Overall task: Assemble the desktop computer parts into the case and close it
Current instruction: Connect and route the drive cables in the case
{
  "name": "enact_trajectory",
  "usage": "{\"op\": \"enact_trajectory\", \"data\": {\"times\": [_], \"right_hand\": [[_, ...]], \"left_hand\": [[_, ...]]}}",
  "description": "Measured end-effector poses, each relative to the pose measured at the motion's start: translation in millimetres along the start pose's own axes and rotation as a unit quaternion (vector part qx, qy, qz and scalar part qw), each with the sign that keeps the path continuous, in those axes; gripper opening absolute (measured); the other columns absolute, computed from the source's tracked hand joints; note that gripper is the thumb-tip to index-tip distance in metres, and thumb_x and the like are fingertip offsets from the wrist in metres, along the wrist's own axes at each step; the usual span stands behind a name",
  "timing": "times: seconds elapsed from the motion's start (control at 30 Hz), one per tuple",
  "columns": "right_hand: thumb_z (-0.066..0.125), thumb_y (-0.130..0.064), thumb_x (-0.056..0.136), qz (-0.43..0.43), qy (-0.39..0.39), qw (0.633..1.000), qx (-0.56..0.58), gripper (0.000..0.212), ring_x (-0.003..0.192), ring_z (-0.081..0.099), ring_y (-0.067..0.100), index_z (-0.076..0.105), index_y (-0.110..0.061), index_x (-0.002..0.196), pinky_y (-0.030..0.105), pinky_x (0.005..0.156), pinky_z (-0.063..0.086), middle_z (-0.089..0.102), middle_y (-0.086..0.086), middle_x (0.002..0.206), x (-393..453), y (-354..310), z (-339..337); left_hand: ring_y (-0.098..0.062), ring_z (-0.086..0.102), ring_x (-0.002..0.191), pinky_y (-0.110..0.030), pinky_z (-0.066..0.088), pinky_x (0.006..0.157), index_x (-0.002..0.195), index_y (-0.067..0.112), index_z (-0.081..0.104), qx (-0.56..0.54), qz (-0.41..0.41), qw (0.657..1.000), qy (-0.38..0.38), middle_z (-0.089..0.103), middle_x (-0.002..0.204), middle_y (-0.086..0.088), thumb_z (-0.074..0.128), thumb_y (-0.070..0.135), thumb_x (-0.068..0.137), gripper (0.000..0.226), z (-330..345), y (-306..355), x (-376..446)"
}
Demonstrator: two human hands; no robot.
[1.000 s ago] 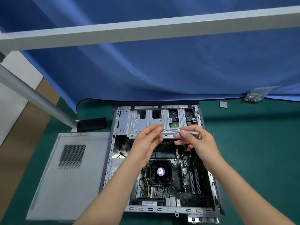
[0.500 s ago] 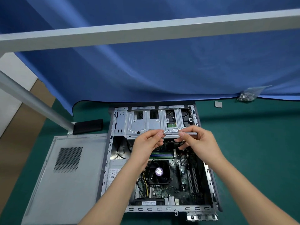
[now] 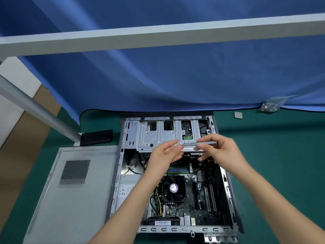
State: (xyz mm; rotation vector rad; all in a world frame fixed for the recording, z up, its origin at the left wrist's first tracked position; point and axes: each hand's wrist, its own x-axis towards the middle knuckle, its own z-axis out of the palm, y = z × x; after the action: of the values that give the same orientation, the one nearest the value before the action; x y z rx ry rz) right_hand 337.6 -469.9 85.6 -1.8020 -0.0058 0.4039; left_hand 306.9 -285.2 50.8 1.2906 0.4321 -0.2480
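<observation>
Holding a slim grey screwdriver (image 3: pixel 202 143) level above the drive cage (image 3: pixel 158 136), the right hand (image 3: pixel 218 150) pinches its handle while the left hand (image 3: pixel 165 154) pinches what seems to be the tip end, though blur hides any screw there. The tool's long axis runs left to right along the drive cage's near edge, tip toward the left hand. The open case (image 3: pixel 121 166) holds the cage, motherboard (image 3: pixel 197 196), CPU fan (image 3: pixel 173 188) and power supply (image 3: pixel 128 187). Left of the case lies the side panel (image 3: pixel 73 191), not yet fitted.
</observation>
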Motion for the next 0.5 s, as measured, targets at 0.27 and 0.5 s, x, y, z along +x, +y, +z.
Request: {"op": "enact_trajectory", "data": {"times": [0.27,0.5], "right_hand": [[0.058,-0.030,0.090,-0.088,-0.014,0.863,-0.496,0.010,0.088,0.064,0.011,0.062,-0.039,0.094,0.026,0.066,0.044,0.069,-0.018,0.093,42,-19,-7],[0.053,-0.024,0.093,-0.140,-0.076,0.791,-0.590,0.018,0.096,0.062,0.015,0.059,-0.036,0.104,0.027,0.064,0.038,0.067,-0.016,0.099,71,-21,10]], "left_hand": [[-0.024,0.063,0.104,-0.029,0.054,0.088,0.124,0.001,0.054,-0.024,-0.208,0.975,0.076,0.061,0.121,-0.012,0.064,0.031,0.090,0.047,8,-39,18],[-0.031,0.062,0.097,-0.031,0.054,0.068,0.111,0.002,0.055,-0.149,-0.242,0.953,0.105,0.061,0.098,-0.015,0.064,0.027,0.090,0.034,26,-44,39]]}}
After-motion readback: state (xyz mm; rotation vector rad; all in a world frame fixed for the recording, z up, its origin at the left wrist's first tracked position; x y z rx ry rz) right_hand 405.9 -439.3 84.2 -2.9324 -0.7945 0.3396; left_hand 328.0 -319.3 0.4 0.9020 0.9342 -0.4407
